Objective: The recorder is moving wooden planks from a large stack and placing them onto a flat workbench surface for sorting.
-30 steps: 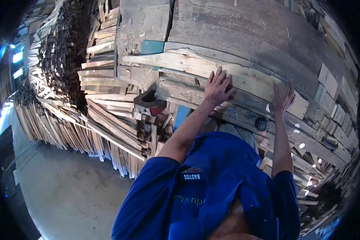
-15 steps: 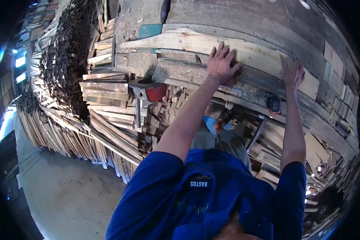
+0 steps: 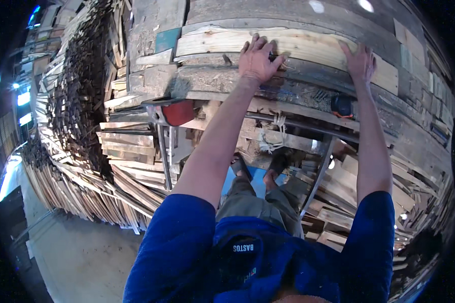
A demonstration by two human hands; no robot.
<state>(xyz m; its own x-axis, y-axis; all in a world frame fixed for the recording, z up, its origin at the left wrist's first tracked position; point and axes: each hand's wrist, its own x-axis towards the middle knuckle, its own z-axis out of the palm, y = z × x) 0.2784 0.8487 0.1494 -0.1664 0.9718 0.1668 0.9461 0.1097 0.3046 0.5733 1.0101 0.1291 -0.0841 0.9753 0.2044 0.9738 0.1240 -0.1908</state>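
Observation:
A long pale wooden board (image 3: 308, 46) with a wavy bark edge along its far side lies flat across the worn wooden bench (image 3: 212, 81). My left hand (image 3: 255, 61) rests at its near edge, fingers spread and thumb apart. Farther right, my right hand (image 3: 361, 63) lies on the board near its right end, fingers stretched out. Neither hand grips anything. A short wood strip (image 3: 155, 58) lies left of the board, separated from it by a narrow dark gap, beside a green plate (image 3: 167, 40).
A black and orange tape measure (image 3: 342, 106) sits on the near bench edge. A red piece on a metal bracket (image 3: 178, 112) juts out at the left. Stacked slats (image 3: 129, 144) fill the left side; loose offcuts (image 3: 346, 184) lie beneath the bench.
The board's tapered left end has come apart from it and lies as a short strip beyond the gap. Both hands remain on the board. The view has shifted, showing more of my legs.

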